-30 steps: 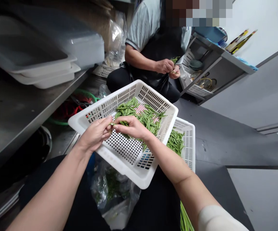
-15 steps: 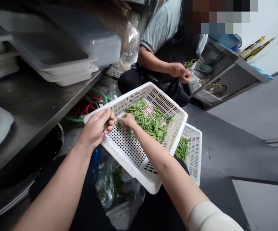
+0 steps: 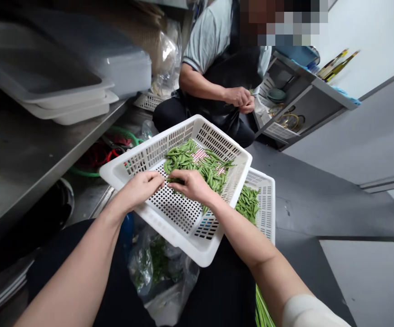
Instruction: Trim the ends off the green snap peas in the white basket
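Note:
On my lap sits a white slotted plastic basket [image 3: 183,250], tilted, with a loose heap of green pea pods [image 3: 214,175] towards its far side. My left hand [image 3: 145,187] is over the near left rim, thumb and fingers pinched together; whatever is in it is hidden. Close beside it, over the basket, my right hand [image 3: 193,184] is closed with its fingertips on a green pea pod [image 3: 174,180], mostly covered by the fingers. The two hands' fingertips almost meet.
A second white basket [image 3: 268,204] with more pods stands to the right. Below lies a clear plastic bag [image 3: 145,263] with green scraps. A co-worker's hands [image 3: 241,99] work opposite. A metal shelf [image 3: 77,141] with white trays borders the left; scissors lie in a green-rimmed basket [image 3: 124,131].
My left hand has lowered and turned from an upright fist to a pinch towards my right hand. My right hand has moved slightly nearer me. The view has shifted right.

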Demonstrator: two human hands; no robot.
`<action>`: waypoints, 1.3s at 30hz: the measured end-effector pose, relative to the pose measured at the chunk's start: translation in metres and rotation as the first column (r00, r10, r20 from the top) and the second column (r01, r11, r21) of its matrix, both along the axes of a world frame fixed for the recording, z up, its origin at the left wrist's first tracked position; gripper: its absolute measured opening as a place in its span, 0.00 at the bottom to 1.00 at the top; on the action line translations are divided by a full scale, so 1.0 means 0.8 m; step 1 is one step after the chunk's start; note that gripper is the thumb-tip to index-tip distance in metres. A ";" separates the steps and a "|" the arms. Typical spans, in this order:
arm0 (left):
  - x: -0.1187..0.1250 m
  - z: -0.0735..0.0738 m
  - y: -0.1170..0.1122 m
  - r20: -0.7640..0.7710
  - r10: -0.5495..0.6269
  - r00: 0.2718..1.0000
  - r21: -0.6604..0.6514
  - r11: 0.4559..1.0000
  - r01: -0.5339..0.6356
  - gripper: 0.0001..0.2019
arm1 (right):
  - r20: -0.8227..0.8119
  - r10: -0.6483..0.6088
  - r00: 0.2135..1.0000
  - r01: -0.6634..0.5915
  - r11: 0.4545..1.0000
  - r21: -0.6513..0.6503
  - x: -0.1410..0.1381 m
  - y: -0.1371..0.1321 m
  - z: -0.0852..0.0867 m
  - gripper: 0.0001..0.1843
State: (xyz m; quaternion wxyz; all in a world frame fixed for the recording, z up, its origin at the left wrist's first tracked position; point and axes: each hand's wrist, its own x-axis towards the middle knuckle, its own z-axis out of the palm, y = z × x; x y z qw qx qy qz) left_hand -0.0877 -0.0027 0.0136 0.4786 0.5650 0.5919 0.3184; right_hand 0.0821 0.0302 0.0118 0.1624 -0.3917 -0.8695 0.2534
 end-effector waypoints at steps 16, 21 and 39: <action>0.030 0.002 0.003 -0.131 -0.141 0.981 0.103 0.983 0.155 0.09 | -0.459 -0.276 0.844 0.100 0.923 -0.372 0.041 -0.005 0.015 0.07; 0.021 0.004 0.005 -0.040 -0.303 0.952 0.060 0.950 0.305 0.11 | -0.596 -0.629 0.499 -0.032 0.673 -0.739 0.062 0.011 0.022 0.20; 0.036 0.022 -0.009 -0.003 -0.342 0.940 0.134 0.931 0.339 0.18 | -0.465 -0.389 0.795 -0.405 0.230 -0.885 0.042 0.004 -0.014 0.30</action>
